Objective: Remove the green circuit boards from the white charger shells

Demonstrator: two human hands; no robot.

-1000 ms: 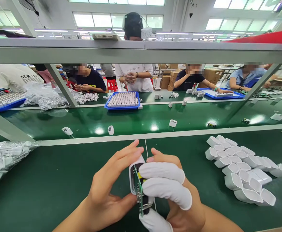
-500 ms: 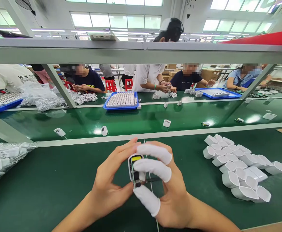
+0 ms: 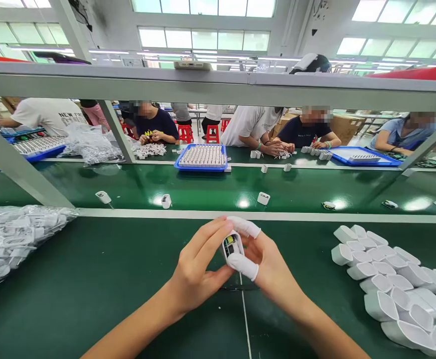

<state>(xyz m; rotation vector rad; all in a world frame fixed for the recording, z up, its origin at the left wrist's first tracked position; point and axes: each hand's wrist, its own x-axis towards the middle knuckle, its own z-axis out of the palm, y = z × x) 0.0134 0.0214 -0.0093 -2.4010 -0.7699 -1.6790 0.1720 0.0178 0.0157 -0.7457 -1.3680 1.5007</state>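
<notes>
Above the green bench, both my hands are closed round a small white plastic housing. The open end of the housing (image 3: pixel 239 240) is turned toward me, and inside it sits a circuit board (image 3: pixel 231 246) with a yellow part. My left hand (image 3: pixel 199 271) grips it from the left, with fingers on top and thumb below. On the right, my right hand (image 3: pixel 268 259), with white finger cots, pinches the housing between a fingertip above and the thumb at the lower rim. Fingers hide much of its outer wall.
Several empty white housings (image 3: pixel 380 271) stand grouped at the right. A plastic bag of white parts (image 3: pixel 19 244) lies at the left. Beyond a pale rail, a green conveyor (image 3: pixel 210 187) carries scattered units. A blue tray (image 3: pixel 202 168) and co-workers are on the far side.
The board, whose edge showed at the housing's opening, now sits deeper inside. My right fingers have moved off its face to the rim. My view has shifted left.
</notes>
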